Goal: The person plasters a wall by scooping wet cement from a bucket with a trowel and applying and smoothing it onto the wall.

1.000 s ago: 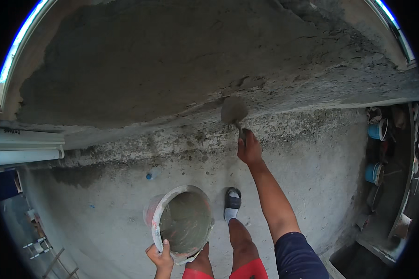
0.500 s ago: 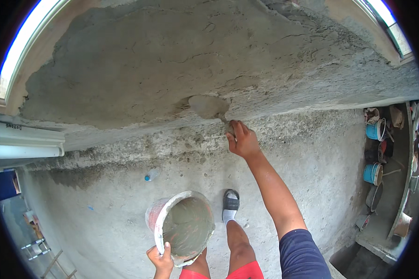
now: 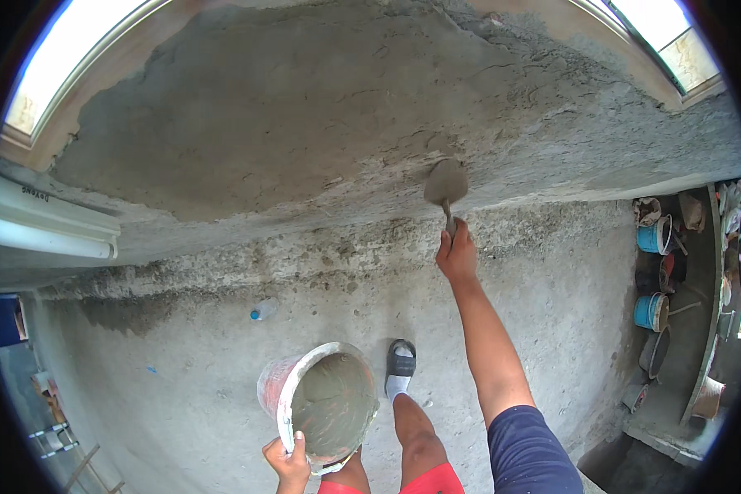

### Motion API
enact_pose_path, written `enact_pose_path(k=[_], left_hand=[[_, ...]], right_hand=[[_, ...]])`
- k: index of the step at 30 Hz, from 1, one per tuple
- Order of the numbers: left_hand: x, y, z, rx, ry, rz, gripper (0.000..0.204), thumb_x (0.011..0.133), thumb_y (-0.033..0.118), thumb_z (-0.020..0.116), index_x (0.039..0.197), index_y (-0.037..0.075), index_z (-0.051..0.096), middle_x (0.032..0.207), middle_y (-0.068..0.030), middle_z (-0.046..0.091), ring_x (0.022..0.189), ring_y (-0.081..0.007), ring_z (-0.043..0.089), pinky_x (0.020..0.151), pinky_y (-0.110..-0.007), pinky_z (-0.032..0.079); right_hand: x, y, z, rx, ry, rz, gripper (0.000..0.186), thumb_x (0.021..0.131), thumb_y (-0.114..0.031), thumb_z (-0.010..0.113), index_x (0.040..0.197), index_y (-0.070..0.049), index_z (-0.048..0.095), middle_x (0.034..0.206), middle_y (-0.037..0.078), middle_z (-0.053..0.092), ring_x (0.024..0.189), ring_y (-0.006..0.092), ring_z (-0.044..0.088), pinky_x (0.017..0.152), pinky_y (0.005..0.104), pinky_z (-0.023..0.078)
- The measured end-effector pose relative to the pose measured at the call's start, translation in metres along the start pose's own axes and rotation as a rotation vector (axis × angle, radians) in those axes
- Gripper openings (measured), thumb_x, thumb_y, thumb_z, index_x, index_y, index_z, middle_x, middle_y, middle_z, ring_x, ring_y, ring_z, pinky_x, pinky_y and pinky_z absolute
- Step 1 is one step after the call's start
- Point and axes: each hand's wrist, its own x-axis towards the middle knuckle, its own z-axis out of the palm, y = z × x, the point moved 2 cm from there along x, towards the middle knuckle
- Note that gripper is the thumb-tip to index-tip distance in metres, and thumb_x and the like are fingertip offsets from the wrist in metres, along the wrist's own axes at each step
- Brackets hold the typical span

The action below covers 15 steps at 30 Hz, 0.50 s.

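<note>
My right hand (image 3: 458,252) is closed round the handle of a trowel (image 3: 447,182), its blade against the lower part of the wall (image 3: 288,107). Darker, smoother mortar covers much of that wall, with a rougher surface to the right of the blade. Down at the left, my left hand (image 3: 290,463) grips the rim of a bucket (image 3: 281,387), thumb over the edge. The bucket tilts toward me and holds grey wet mortar (image 3: 333,403). The fingers under the rim are partly hidden.
A clear bottle with a blue cap (image 3: 263,311) lies on the concrete floor (image 3: 198,370). Blue buckets (image 3: 649,311) and other gear line the right side. White pipes (image 3: 53,222) lie at left. My sandalled foot (image 3: 400,362) is beside the bucket.
My right hand has moved the trowel to the right along the wall, and its blade now points upward. The left hand still holds the bucket in nearly the same place.
</note>
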Motion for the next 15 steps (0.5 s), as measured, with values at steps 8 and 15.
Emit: enact_pose_path(k=[8,15], left_hand=[[-0.026,-0.009,-0.02,0.034,0.037,-0.055,0.045,0.09,0.016,0.07,0.059,0.003,0.04,0.053,0.0018,0.038,0.054,-0.0086,0.034,0.049,-0.033,0.025],[-0.041,0.006,-0.019,0.004,0.098,-0.038,0.045,0.09,0.017,0.071,0.06,0.003,0.04,0.054,0.0027,0.039,0.054,-0.0082,0.036,0.049,-0.033,0.026]], right_hand=[[-0.051,-0.032,-0.017,0.179,0.01,-0.142,0.04,0.096,-0.02,0.056,0.129,0.002,0.05,0.108,0.033,0.063,0.092,0.0535,0.062,0.075,0.0546,0.053],[0.028,-0.064,-0.007,-0.176,-0.324,-0.204,0.043,0.096,-0.031,0.06,0.125,0.0,0.051,0.11,0.025,0.064,0.093,0.0457,0.066,0.075,0.0535,0.056]])
